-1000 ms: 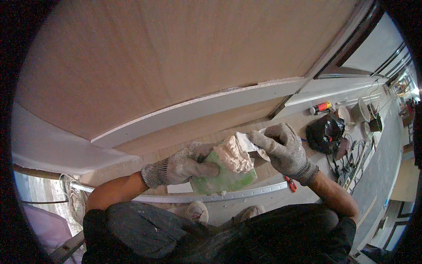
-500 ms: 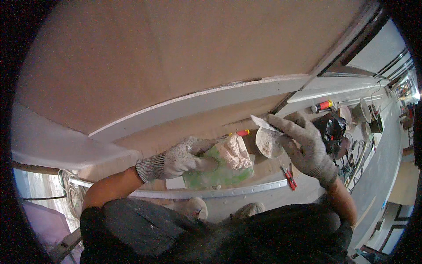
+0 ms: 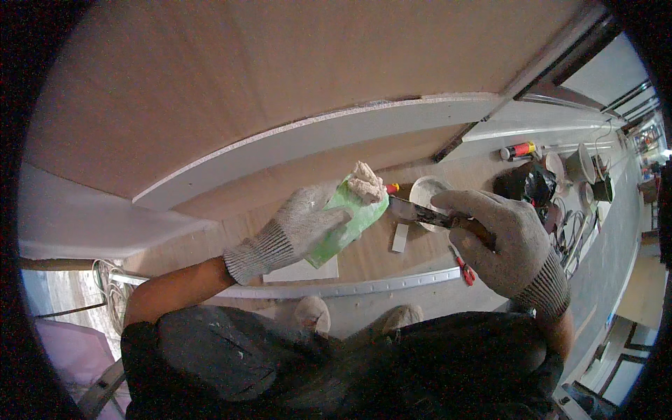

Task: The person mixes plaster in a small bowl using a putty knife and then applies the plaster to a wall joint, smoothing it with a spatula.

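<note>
Two hands (image 3: 306, 225) (image 3: 511, 241) (scraper (image 3: 414, 211) at edge of board (image 3: 362, 217))

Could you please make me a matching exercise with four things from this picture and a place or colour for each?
Things:
1. board
2. scraper
3. pliers
4. bag

Places or colours:
A. in the right hand
B. black all over
C. gripped by the left hand
D. red handles

Right pairs: 1-C, 2-A, 3-D, 4-B
</note>
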The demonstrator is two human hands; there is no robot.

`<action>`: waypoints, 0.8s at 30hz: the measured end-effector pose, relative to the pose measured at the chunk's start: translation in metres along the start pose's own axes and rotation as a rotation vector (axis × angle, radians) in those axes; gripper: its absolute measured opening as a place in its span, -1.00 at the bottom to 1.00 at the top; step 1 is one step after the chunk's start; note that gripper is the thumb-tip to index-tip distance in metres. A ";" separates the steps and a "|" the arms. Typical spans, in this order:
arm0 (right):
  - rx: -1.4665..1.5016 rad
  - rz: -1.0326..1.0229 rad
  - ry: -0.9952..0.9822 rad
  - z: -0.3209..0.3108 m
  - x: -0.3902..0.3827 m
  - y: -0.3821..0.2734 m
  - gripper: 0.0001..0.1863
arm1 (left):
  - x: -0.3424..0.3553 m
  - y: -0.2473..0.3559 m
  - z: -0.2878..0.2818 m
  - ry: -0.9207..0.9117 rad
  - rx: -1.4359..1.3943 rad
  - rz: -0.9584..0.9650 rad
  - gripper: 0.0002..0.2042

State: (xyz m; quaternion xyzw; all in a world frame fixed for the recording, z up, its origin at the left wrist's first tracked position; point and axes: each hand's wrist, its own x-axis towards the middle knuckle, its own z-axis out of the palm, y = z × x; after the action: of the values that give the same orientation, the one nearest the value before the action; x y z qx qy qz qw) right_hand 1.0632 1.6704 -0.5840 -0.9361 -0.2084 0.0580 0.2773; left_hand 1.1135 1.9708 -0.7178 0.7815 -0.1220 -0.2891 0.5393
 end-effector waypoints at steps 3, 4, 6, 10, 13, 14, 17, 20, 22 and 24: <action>0.052 0.103 -0.048 0.004 0.002 0.002 -0.58 | 0.001 -0.006 0.007 0.044 0.025 0.071 -0.63; 0.076 0.162 -0.064 0.005 0.003 0.003 -0.59 | 0.000 -0.006 0.008 0.055 -0.007 0.109 -0.63; 0.045 0.141 -0.050 0.008 0.003 0.003 -0.60 | -0.003 0.000 0.009 0.046 0.013 0.102 -0.64; -0.063 0.076 -0.050 0.021 0.005 0.007 -0.65 | -0.001 0.002 0.007 0.022 0.316 0.177 -0.65; -0.134 0.043 -0.056 0.030 0.007 0.008 -0.68 | 0.000 0.000 0.014 0.003 0.163 0.094 -0.65; -0.135 0.045 -0.061 0.031 0.008 0.006 -0.68 | 0.001 -0.007 0.015 0.001 0.158 0.092 -0.65; -0.119 0.011 -0.076 0.032 0.007 0.005 -0.69 | 0.005 -0.019 0.021 0.033 0.343 0.264 -0.63; -0.171 0.070 -0.116 0.036 0.009 0.002 -0.68 | 0.012 -0.021 0.022 -0.046 0.420 0.197 -0.61; -0.120 0.080 -0.097 0.041 0.010 0.002 -0.66 | 0.011 -0.026 0.021 -0.076 0.188 0.027 -0.45; -0.112 0.089 -0.093 0.045 0.012 0.001 -0.66 | 0.009 -0.029 0.028 -0.036 0.131 0.083 -0.54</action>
State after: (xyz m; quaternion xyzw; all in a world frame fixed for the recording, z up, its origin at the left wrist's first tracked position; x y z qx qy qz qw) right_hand 1.0641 1.6971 -0.6225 -0.9548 -0.1823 0.1020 0.2116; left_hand 1.1013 1.9559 -0.7545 0.8041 -0.1827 -0.2717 0.4962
